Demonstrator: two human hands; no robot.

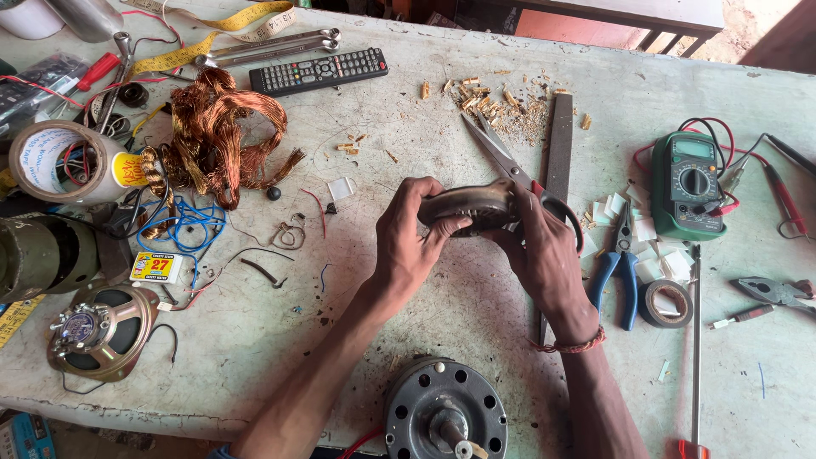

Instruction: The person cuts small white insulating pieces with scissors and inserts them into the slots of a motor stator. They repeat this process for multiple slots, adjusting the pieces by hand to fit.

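Both hands meet over the middle of the table, closed around a round metal ring held on edge between them. The left hand wraps its fingers over the ring's near side with the thumb pressed on the rim; the right hand cups the far side, fingers curled tight against it. Just behind the right hand lie scissors and a flat dark file, with a heap of wood chips beyond them. Right of the right hand are blue-handled pliers, a roll of dark tape and a green meter with red leads. Left of the left hand sits a tangle of copper wire, then a speaker. Near the wrists, at the table's edge, stands a round motor housing.
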